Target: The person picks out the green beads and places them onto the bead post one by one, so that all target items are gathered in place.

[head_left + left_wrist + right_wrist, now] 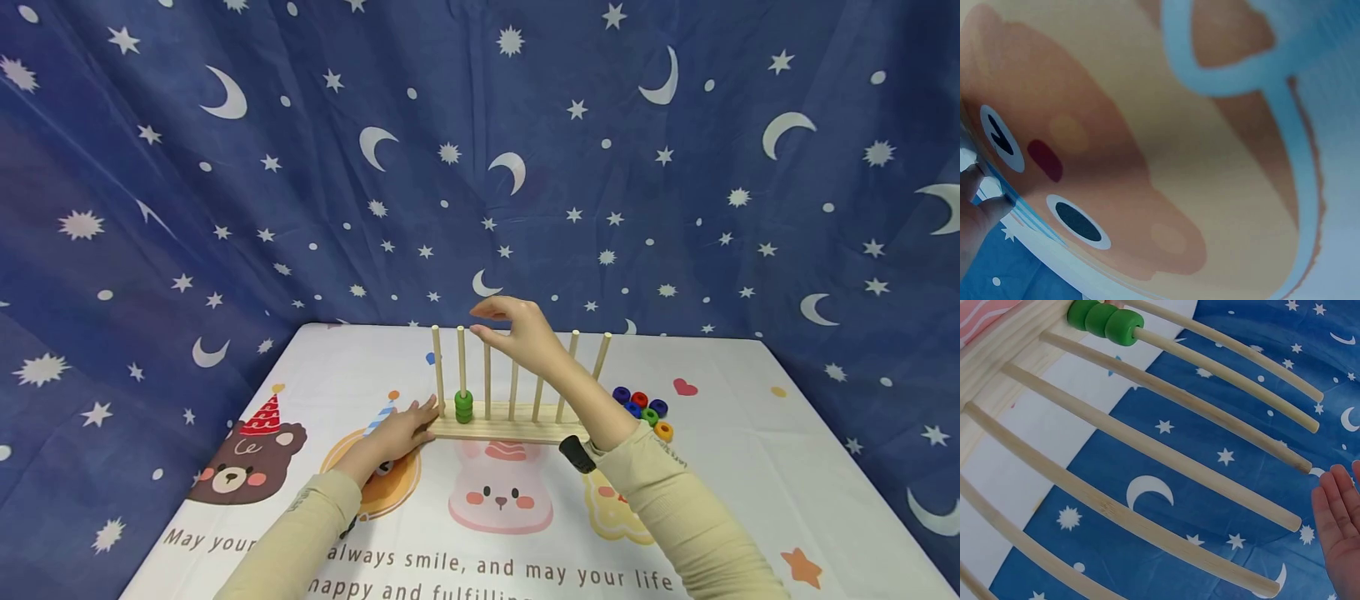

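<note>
A wooden peg rack stands on the table with a row of upright pegs. On its second peg from the left sit three green beads, stacked at the bottom. My left hand lies at the rack's left end, its fingertips on the base. Only the tips of that hand's fingers and thumb show at the edge of the left wrist view. Up by the peg tops is my right hand, thumb and fingers apart with nothing between them, close to the green beads' peg.
Several loose beads in blue, red, green and orange lie right of the rack, beyond my right forearm. A white cloth printed with cartoon animals and lettering covers the table. Behind hangs a blue star-and-moon curtain.
</note>
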The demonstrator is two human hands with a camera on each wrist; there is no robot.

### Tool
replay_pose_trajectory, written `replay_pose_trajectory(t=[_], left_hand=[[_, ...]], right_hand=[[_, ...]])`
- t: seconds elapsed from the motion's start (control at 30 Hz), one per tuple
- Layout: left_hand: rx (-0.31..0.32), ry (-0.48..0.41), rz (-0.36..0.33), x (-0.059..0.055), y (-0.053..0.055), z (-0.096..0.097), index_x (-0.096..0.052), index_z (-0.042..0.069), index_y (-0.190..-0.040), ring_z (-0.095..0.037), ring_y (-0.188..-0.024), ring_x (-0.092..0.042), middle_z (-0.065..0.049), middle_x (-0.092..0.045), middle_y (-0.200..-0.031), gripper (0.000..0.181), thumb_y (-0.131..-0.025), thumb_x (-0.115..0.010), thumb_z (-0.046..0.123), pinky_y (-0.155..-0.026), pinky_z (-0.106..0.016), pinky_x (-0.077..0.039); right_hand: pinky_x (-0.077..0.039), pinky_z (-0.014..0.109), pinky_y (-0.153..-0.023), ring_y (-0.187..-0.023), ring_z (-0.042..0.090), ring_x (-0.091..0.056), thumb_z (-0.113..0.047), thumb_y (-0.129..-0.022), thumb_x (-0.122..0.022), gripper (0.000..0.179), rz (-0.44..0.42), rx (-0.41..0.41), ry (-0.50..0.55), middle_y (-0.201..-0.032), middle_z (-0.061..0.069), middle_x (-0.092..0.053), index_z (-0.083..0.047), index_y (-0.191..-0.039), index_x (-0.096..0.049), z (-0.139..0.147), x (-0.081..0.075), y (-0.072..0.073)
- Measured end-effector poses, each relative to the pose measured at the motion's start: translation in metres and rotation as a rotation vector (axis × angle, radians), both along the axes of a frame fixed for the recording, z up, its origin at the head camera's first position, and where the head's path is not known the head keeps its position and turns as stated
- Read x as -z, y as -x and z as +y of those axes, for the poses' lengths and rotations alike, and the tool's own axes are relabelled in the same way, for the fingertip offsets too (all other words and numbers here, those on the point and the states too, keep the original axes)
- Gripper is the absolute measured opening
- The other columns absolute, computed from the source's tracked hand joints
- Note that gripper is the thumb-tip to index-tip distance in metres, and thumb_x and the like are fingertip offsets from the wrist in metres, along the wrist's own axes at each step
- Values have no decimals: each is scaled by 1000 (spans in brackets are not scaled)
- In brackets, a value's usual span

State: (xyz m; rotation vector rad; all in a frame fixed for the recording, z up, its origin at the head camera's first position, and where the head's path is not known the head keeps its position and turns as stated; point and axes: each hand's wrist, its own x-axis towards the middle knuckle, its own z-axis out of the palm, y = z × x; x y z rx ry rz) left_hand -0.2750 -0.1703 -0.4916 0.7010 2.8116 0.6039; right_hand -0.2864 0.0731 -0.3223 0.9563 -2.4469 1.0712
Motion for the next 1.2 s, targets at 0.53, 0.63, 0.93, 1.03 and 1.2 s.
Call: replay_pose_trajectory(t=[0.53, 0.63, 0.93, 1.03, 1.2], left_hand=[[27, 14, 8, 6, -3, -2, -44, 3, -140, -50, -132, -34, -18, -29, -151, 51, -94, -55, 23, -101, -73, -23], [24, 19, 16, 6, -3, -3, -44, 3, -140, -50, -132, -34, -18, -29, -151, 51, -94, -55, 22, -101, -73, -24], [17, 21, 17, 4, 0, -2, -42, 3, -141, -49, -133, -34, -18, -28, -152, 52, -94, -54, 22, -101, -73, -23], [12, 11, 15, 2, 1, -2, -42, 3, -141, -48, -133, -33, -18, -28, -152, 52, -94, -54, 22, -101, -73, -23], [26, 19, 12, 1, 2, -2, -42, 4, -141, -49, -132, -34, -19, -28, -151, 53, -94, -54, 23, -100, -73, -25]], right_hand=[[-53, 37, -89, -101, 26, -66, -9, -85, -68, 23, 23, -34, 78, -106, 14, -70, 0, -106, -67, 11, 18, -27], [-53, 39, -89, -101, 26, -66, -9, -85, -69, 24, 25, -29, 87, -106, 13, -70, 0, -107, -67, 13, 25, -35], [-54, 40, -87, -98, 26, -66, -7, -84, -69, 21, 51, -15, 80, -103, 12, -71, 0, -104, -68, 25, 41, -46], [-54, 39, -86, -97, 26, -66, -7, -84, -69, 20, 38, 6, 88, -103, 12, -71, -1, -103, -69, 31, 47, -47], [-55, 39, -85, -95, 26, -66, -7, -83, -70, 19, -29, 42, 110, -101, 12, -71, -1, -101, -69, 41, 58, -50]])
